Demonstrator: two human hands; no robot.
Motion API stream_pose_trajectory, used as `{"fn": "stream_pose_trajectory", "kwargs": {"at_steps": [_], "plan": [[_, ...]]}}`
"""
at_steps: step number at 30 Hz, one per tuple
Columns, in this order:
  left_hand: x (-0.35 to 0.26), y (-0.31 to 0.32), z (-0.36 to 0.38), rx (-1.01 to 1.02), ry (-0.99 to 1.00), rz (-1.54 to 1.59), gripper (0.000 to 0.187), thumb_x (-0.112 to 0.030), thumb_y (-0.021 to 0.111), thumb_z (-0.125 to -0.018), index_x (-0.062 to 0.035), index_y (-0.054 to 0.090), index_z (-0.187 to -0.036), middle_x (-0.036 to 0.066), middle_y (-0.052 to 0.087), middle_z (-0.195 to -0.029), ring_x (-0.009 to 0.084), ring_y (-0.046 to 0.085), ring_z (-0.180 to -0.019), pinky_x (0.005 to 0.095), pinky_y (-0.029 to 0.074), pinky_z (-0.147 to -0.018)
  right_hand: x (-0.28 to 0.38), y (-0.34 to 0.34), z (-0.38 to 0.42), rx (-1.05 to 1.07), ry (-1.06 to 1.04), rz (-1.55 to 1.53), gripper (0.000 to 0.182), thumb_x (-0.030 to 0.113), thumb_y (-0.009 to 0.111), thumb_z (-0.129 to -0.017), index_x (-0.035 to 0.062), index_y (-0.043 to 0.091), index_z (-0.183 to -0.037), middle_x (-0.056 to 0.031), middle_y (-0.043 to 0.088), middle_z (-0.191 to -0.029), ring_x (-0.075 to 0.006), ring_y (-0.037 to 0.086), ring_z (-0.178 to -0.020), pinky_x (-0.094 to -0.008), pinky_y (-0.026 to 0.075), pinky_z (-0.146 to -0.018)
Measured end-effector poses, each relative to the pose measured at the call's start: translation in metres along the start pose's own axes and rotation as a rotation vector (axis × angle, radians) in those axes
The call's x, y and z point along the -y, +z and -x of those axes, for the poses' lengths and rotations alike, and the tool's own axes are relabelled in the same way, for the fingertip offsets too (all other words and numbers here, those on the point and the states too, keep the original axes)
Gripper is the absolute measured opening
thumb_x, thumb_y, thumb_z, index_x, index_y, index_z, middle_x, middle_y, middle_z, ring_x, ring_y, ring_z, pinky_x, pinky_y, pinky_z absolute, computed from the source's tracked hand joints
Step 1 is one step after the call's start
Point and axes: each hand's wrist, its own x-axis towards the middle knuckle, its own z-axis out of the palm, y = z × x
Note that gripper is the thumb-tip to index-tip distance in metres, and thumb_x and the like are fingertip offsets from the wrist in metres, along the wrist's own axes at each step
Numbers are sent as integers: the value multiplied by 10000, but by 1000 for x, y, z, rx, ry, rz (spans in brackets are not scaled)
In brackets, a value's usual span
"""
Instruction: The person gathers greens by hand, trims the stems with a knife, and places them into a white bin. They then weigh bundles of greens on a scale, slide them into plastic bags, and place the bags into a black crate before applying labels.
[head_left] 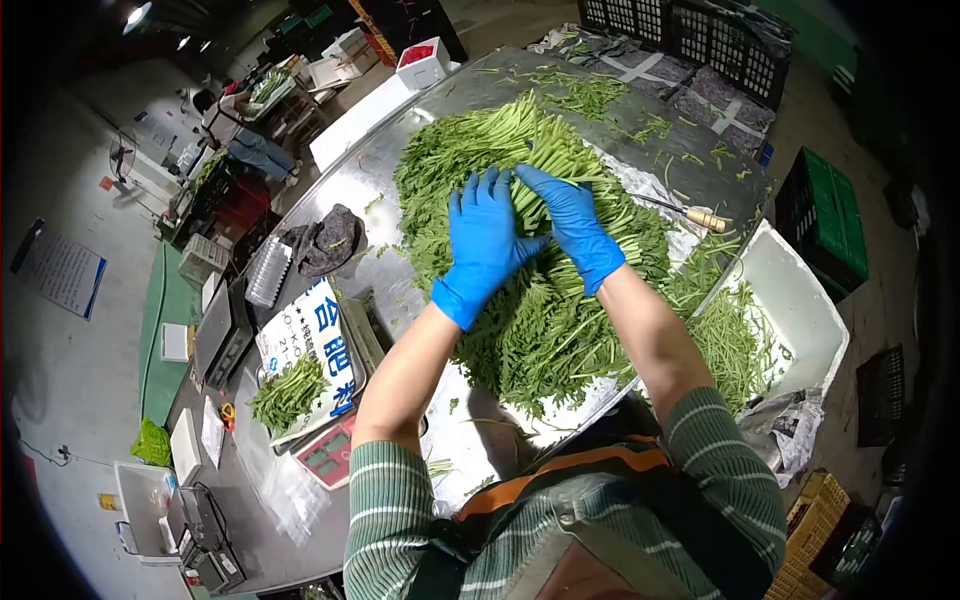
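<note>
A broad heap of leafy green vegetables (pixel 570 350) with pale cut stalks (pixel 540 135) covers the middle of the metal table. My left hand (pixel 485 235), in a blue glove, lies over the heap with its fingers stretched out and its thumb toward the right. Close beside it, my right hand (pixel 572 218), also gloved in blue, rests on the stalks, its visible fingers extended toward the left hand. Any stems under the palms are hidden. To the right of the heap lies a knife (pixel 705 218) with a wooden handle.
At the left, a small bunch (pixel 290 395) sits on a scale (pixel 330 455) beside a printed sheet. A white foam box (pixel 800 300) with trimmings stands at the right. Green crates (pixel 825 220) are beyond it. Another person (pixel 245 140) is in the background.
</note>
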Motion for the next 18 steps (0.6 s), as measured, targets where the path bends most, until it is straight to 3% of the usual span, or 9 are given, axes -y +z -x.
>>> {"fn": "stream_pose_trajectory", "kwargs": {"at_steps": [3,5,7,11,13,14,15,17,18], "plan": [[-31,-40,28,-9,163,585,502,-228,664,-668,-35,469,-1088,157,498,-1113,323,465,-1038,393,387,-873,-8,0,-19,-114,-7,18,280,87,685,-698,-17,609,-947,-74,614,-927,-140,574,-832,-265,454,-775],[-49,-32,66,465,194,685,444,-228,631,-699,-7,477,-1052,156,504,-1080,321,475,-1013,393,395,-855,-14,7,-24,-64,-75,81,272,81,686,-698,-15,607,-940,-56,614,-908,-131,584,-775,-270,469,-741],[-51,-9,73,232,247,463,455,-271,608,-723,-1,468,-1061,163,510,-1057,310,513,-931,397,410,-811,-7,30,-16,29,-129,162,281,89,692,-697,-7,604,-946,-51,615,-894,-129,586,-752,-268,474,-730],[-33,28,71,497,-33,333,675,-494,555,-738,6,412,-1169,231,462,-1111,353,522,-891,412,406,-796,15,73,-2,149,48,94,313,68,679,-703,30,586,-999,-41,604,-947,-134,569,-856,-281,459,-796],[-38,21,71,214,14,108,730,-522,551,-733,34,387,-1178,209,486,-1071,308,515,-912,405,402,-783,28,83,-10,395,-412,-97,312,45,652,-709,47,579,-1012,-47,611,-924,-149,581,-856,-296,463,-823],[-40,3,59,812,-215,366,733,-507,540,-746,-19,342,-1256,222,401,-1235,377,502,-959,447,403,-823,47,79,-8,427,-358,-161,297,50,618,-725,58,577,-1018,-63,611,-925,-162,579,-894,-313,465,-843],[-38,17,73,656,-145,327,731,-511,518,-757,-20,332,-1266,220,380,-1260,380,486,-994,453,398,-836,72,84,-13,273,36,-453,249,93,593,-753,60,587,-1000,-67,613,-920,-171,584,-882,-314,480,-820],[-33,32,88,467,37,134,728,-539,453,-788,-31,312,-1290,210,348,-1302,344,470,-1060,447,393,-859,100,82,-10,158,-268,-183,215,185,585,-772,36,608,-927,-70,624,-866,-179,603,-791,-315,510,-738],[-27,99,120,762,-105,216,706,-541,459,-790,-28,361,-1265,222,416,-1243,308,475,-1061,432,397,-863,105,65,-22,202,-280,-122,219,185,584,-774,24,604,-920,-80,622,-859,-182,602,-787,-313,510,-734]]}}
